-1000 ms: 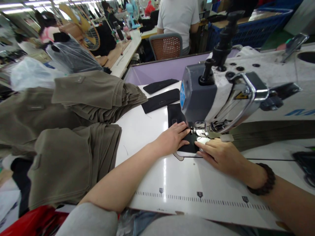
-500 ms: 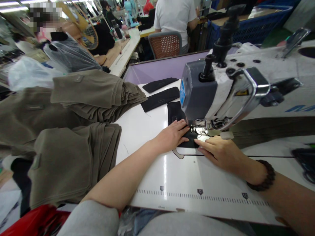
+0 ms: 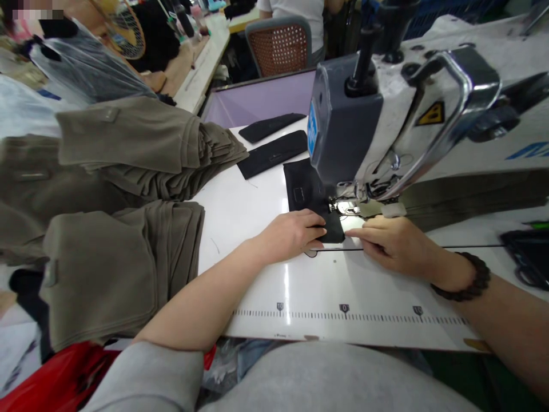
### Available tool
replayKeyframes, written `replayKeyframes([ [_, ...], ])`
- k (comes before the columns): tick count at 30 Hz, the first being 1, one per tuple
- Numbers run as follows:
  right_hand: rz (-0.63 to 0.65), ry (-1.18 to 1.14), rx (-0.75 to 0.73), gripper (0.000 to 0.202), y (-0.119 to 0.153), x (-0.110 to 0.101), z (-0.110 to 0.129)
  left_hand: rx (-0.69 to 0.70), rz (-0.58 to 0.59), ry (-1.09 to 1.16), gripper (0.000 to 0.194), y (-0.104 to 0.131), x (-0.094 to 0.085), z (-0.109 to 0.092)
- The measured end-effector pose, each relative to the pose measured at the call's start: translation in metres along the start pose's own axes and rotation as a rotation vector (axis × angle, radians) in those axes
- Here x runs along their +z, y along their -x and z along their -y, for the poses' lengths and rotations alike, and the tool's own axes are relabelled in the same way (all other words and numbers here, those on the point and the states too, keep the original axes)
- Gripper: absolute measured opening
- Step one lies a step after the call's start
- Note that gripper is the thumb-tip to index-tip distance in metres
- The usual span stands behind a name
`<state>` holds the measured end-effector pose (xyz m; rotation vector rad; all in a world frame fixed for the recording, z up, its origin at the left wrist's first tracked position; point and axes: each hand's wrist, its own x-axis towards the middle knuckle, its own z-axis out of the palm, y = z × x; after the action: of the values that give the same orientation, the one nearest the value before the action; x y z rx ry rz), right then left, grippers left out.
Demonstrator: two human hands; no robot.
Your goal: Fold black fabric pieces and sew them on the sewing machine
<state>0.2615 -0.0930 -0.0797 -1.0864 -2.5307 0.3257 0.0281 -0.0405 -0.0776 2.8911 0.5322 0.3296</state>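
Note:
A black fabric piece [image 3: 301,183] lies under the presser foot [image 3: 343,207] of a white and grey sewing machine [image 3: 345,114]. My left hand [image 3: 295,234] has its fingers bent over the near left edge of this piece, gripping it against the table. Stretched out at the piece's near right corner is the index finger of my right hand [image 3: 392,243]. That fingertip is at the fabric's edge, and the other fingers curl beneath with nothing seen in them. The needle point is hard to make out.
Two more black fabric pieces [image 3: 274,153] lie behind on the white table [image 3: 257,292]. Piles of olive-brown fabric [image 3: 103,274] fill the left side. Olive fabric [image 3: 476,197] runs under the machine arm. A chair [image 3: 278,46] with a seated person is beyond.
My left hand has slid back toward me and its fingers have bent. The right index finger stays by the fabric's corner. The view has tilted down and nearer the machine.

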Motion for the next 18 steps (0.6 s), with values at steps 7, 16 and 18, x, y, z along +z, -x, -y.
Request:
replayKeyframes([
  [7,0.054,0.059,-0.073,0.028,0.0,0.005,0.002,0.051,0.026,-0.047,0.023,-0.001,-0.002,-0.006],
  [16,0.019,0.173,-0.154,0.027,0.0,0.011,0.006,0.075,0.07,-0.044,0.022,-0.005,-0.003,-0.011],
  [18,0.013,0.201,-0.159,0.027,-0.001,0.012,0.007,0.083,0.077,-0.018,0.022,-0.005,-0.002,-0.011],
])
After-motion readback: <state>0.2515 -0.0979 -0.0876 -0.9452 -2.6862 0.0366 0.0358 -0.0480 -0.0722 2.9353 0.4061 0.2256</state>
